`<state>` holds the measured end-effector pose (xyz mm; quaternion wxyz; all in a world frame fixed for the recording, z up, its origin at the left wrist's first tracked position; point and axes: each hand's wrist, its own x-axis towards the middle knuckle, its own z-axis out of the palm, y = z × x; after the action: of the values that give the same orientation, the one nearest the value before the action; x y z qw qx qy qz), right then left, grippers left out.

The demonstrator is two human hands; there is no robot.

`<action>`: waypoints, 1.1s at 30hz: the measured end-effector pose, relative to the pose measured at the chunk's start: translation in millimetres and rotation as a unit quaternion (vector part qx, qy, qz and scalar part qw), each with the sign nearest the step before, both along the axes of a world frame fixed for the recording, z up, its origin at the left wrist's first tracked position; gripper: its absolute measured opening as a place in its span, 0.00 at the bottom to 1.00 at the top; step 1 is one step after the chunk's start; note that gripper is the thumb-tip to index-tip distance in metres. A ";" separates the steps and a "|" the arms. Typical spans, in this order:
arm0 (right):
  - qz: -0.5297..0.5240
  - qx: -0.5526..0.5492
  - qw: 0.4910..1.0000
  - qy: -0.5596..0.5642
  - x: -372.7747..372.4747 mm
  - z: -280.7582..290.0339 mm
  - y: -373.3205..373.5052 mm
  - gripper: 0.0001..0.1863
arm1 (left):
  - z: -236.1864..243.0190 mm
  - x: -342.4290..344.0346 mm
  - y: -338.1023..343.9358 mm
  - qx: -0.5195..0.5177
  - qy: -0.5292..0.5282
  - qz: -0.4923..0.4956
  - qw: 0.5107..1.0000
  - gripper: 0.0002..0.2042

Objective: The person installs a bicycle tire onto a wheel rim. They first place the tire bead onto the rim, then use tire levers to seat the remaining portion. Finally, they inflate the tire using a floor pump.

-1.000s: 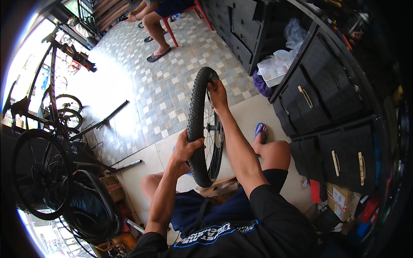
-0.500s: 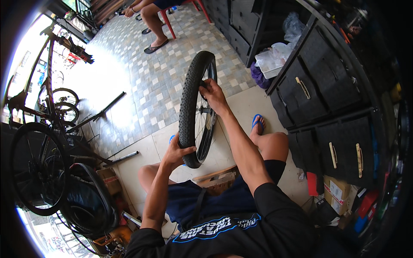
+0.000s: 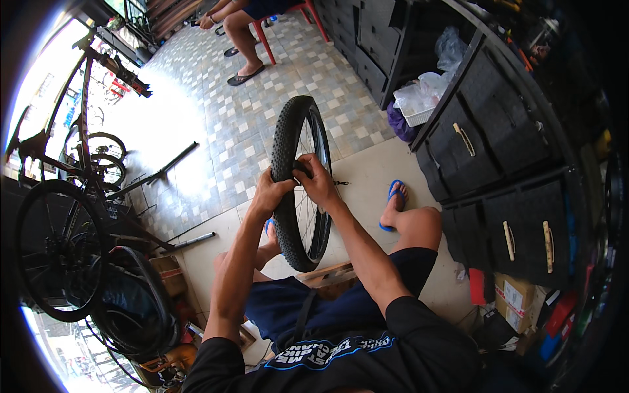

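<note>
A bicycle wheel [image 3: 289, 226] with a black knobby tyre stands upright between my knees, seen nearly edge-on with its spokes showing on the right. My left hand [image 3: 270, 193] is wrapped round the tyre's left side, its thumb over the tread. From the right, my right hand [image 3: 316, 180] reaches in to the tyre's inner edge with bent fingers, close to the left thumb. What its fingertips pinch is hidden. The hub is mostly covered by my right hand, with a short dark axle end [image 3: 341, 183] poking out beyond it.
A bicycle [image 3: 82, 144] hangs on a stand at the left, with loose tyres [image 3: 157, 295] below it. Dark drawers [image 3: 498, 118] line the right side, near a white basket [image 3: 419, 116]. Boxes [image 3: 514, 298] sit low at right. Farther off, a person sits on a red chair [image 3: 265, 42].
My left hand has slid up the tyre and my right hand has come down, so they now meet near the wheel's middle. The wheel sits slightly lower in view.
</note>
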<state>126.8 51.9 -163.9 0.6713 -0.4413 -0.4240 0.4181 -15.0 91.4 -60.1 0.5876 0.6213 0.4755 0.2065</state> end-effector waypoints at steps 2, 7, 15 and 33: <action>-0.088 0.042 0.986 -0.139 1.3 4.3 -3.5 0.13 | -2.5 0.1 -2.6 -0.009 -0.009 0.023 1.000 0.14; -0.094 0.036 0.986 -0.133 2.1 16.4 -7.8 0.14 | -9.5 3.8 -3.7 0.006 -0.035 0.056 0.998 0.10; -0.118 0.019 0.979 -0.167 1.8 14.9 -1.0 0.15 | -27.4 18.7 -9.8 0.065 -0.032 0.113 0.991 0.08; -0.204 -0.062 0.967 -0.141 16.1 4.6 42.3 0.16 | -43.7 46.8 -2.8 0.182 0.025 0.132 0.974 0.09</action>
<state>142.9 94.3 -159.3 0.6474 -0.6134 -0.3887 0.2315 31.7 88.6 -103.9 0.4201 0.6546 0.5224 0.3495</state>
